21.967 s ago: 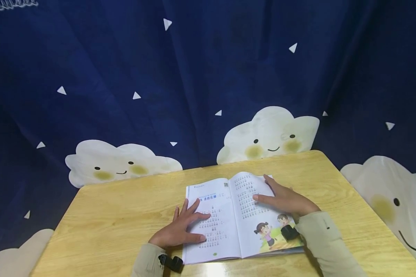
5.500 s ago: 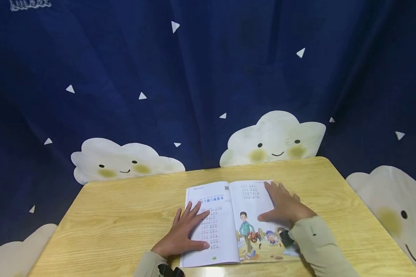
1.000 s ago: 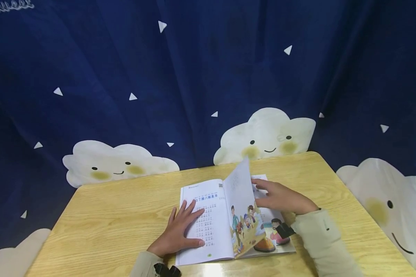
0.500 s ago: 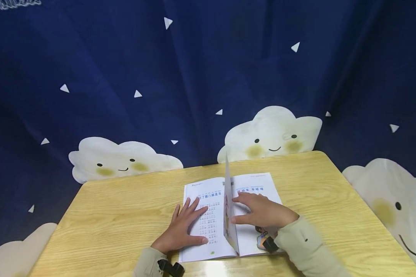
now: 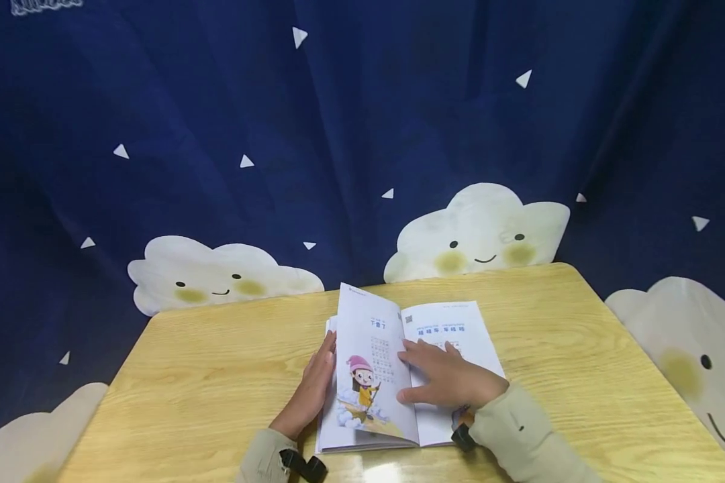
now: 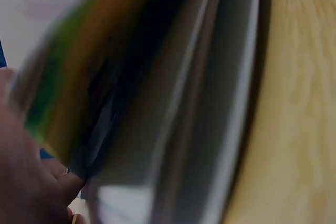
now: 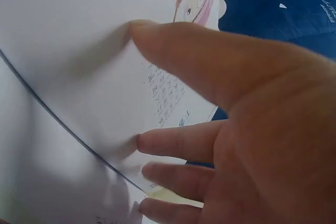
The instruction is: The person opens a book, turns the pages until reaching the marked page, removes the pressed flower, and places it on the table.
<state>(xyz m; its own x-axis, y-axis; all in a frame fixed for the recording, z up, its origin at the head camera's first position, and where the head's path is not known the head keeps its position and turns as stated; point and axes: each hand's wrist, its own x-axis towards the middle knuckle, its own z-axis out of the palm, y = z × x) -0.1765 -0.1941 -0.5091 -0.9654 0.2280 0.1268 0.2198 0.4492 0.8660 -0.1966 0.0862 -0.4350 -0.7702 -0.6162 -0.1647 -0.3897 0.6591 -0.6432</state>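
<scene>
"Where's the book (image 5: 441, 318)?"
"On the table (image 5: 229, 376), spine (image 5: 419, 433) near to far, left hand (image 5: 308, 396) at its left edge, right hand (image 5: 456, 377) over its right half."
"Lifted page (image 5: 365, 332)?"
"Leans left; right's spread fingers meet it by the spine; left's look straight, partly hidden."

smooth paper bk (image 5: 387, 406), glossy wood tbl (image 5: 217, 376), matt cloth bkdrop (image 5: 350, 121)

Setting reads as a child's corner, homelike: navy curtain (image 5: 362, 100) with smiling clouds (image 5: 483, 225) far side, wooden counter (image 5: 211, 376), illustrated book (image 5: 382, 396).
</scene>
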